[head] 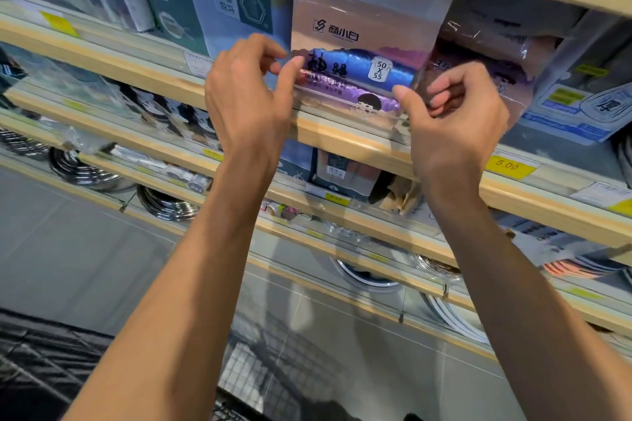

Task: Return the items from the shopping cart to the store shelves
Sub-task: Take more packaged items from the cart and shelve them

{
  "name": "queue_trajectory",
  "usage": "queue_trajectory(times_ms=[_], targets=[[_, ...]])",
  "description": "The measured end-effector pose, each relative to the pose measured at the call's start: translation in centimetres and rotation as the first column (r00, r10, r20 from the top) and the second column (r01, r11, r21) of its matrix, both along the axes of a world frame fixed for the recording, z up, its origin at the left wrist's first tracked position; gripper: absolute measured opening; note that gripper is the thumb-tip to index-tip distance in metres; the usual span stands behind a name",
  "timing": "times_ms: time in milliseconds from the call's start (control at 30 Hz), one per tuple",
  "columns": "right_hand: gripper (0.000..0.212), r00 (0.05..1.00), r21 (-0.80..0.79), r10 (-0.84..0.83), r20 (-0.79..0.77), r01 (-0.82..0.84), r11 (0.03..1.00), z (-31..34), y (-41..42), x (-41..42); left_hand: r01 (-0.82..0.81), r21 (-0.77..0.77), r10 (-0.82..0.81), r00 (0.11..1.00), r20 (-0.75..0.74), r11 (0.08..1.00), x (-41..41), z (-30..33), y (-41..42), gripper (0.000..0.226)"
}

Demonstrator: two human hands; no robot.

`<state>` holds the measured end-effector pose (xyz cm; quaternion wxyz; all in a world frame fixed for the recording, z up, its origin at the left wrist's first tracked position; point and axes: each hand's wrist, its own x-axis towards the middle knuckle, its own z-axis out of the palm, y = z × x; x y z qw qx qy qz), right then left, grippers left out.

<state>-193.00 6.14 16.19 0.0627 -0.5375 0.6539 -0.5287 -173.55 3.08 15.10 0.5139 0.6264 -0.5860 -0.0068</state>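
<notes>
From the head view, both bare arms reach up to a wooden store shelf [345,140] where a flat plastic packet of bin bags [362,44] stands upright at the shelf's front edge, its lower border resting just behind the wooden lip. The packet has a pale upper half with a hang-hole and a printed logo, and a clear lower window showing blue and purple rolls with a tag reading 50 x 55. The left hand [246,92] is at the packet's lower left corner, thumb and forefinger pinched on the plastic edge while the other fingers curl loosely behind. The right hand [451,113] is at the lower right corner, thumb tip pressed to the packet's edge and the fingers curled inward toward the palm; whether those fingers also catch the plastic cannot be told. Just beside the packet on its right leans a similar clear-fronted packet [478,72], touching or overlapping it. To its left stands a teal and white box [236,7]. A yellow price label [509,166] marked 5.00 sits on the shelf's front edge toward the right. Lower shelves carry stacked metal bowls [85,171] at the left. At the bottom edge, the black wire mesh of the shopping cart [260,376] shows between the forearms above a grey tiled floor [68,249].
</notes>
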Motion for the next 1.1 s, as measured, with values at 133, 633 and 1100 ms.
queue_trajectory(times_ms=[133, 633, 1100], targets=[[0.021, 0.992, -0.205, 0.124, 0.005, -0.120, 0.971, -0.8, 3.3, 3.1, 0.067, -0.025, -0.071, 0.980, -0.185, 0.997, 0.7, -0.3, 2.7, 0.021], [0.018, 0.605, 0.250, 0.764, 0.225, -0.794, 0.555, -13.2, 24.1, 19.3, -0.171, 0.496, 0.408, 0.809, -0.423, 0.852, 12.8, -12.6, 34.2, 0.021], [0.016, 0.004, 0.923, 0.997, 0.079, -0.379, -0.072, -26.9, 36.2, 19.4, 0.293, 0.934, 0.903, 0.313, -0.295, 0.204, 8.5, -32.7, 59.1, 0.022]])
